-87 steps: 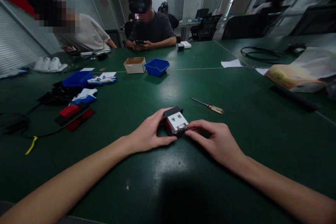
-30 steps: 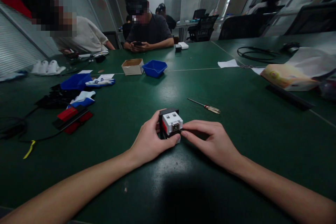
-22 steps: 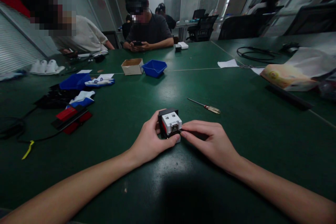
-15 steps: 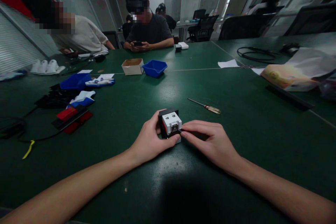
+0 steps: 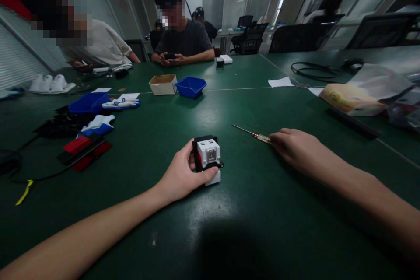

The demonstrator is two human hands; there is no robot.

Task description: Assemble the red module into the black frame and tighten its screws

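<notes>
My left hand (image 5: 187, 167) is closed round a small block-shaped device (image 5: 210, 153), with a white-grey body on a black frame and a bit of red at its side. The thumb presses the near side of the frame, and a pale part shows below the thumb. To the right, my right hand (image 5: 292, 148) has its fingers closed on the handle end of a screwdriver (image 5: 260, 137). The screwdriver lies on the green table, its clear handle toward my hand and its thin metal shaft pointing to the far left.
A cardboard box (image 5: 163, 85) and a blue bin (image 5: 190, 87) stand mid-table. At the left lie another blue bin (image 5: 88, 103), gloves (image 5: 98, 125) and a red-black item (image 5: 84, 149). A plastic-wrapped package (image 5: 352, 96) is at right. People (image 5: 183, 37) sit across the table.
My right hand has left the device and moved right and away to the screwdriver, taking hold of its handle end. My left hand keeps its hold on the device.
</notes>
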